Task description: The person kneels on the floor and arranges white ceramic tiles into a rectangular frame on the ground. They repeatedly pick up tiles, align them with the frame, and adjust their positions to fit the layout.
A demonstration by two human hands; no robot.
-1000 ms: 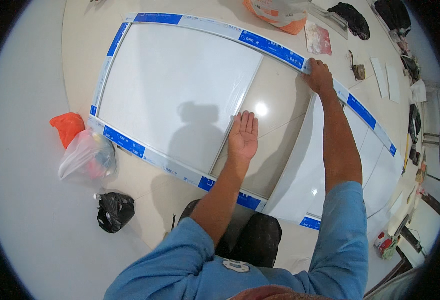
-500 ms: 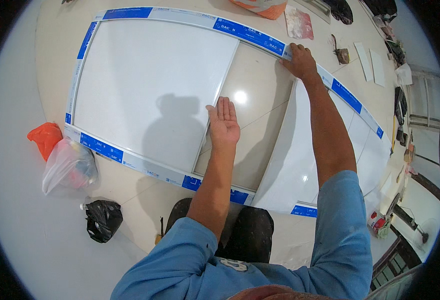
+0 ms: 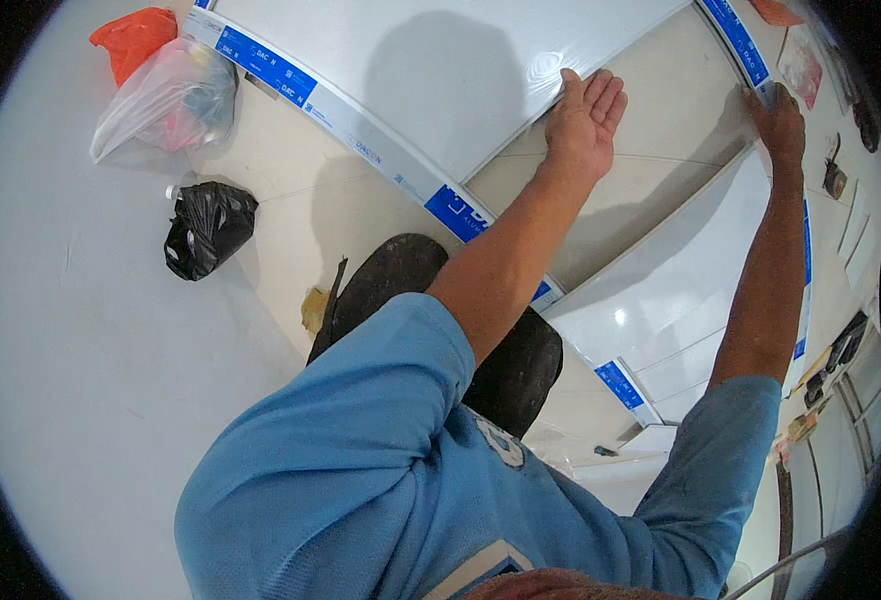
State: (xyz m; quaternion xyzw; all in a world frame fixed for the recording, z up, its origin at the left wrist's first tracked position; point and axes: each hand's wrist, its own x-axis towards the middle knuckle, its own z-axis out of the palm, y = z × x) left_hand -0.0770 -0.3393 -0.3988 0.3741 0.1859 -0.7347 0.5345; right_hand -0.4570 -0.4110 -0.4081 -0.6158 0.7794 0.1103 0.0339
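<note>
A white frame (image 3: 356, 135) with blue protective film lies on the floor. A white panel (image 3: 441, 70) fills its left section. Beside a gap showing floor tiles, another glossy white panel (image 3: 661, 250) slants across the right section. My left hand (image 3: 583, 125) is palm up with fingers stretched, its thumb at the edge of the first panel. My right hand (image 3: 778, 125) grips the frame's far rail where the gap meets it; its fingertips are partly hidden.
At left are an orange bag (image 3: 131, 40), a translucent bag (image 3: 156, 100) and a black bag (image 3: 209, 230). My dark-clad knees (image 3: 386, 270) are at the near rail. At right lie white strips (image 3: 851, 220), a small tool (image 3: 834, 170) and other clutter along the wall.
The view has turned, so frame, bags and hands sit higher, with my hands further right. My left hand stays open palm up; my right hand still grips the rail.
</note>
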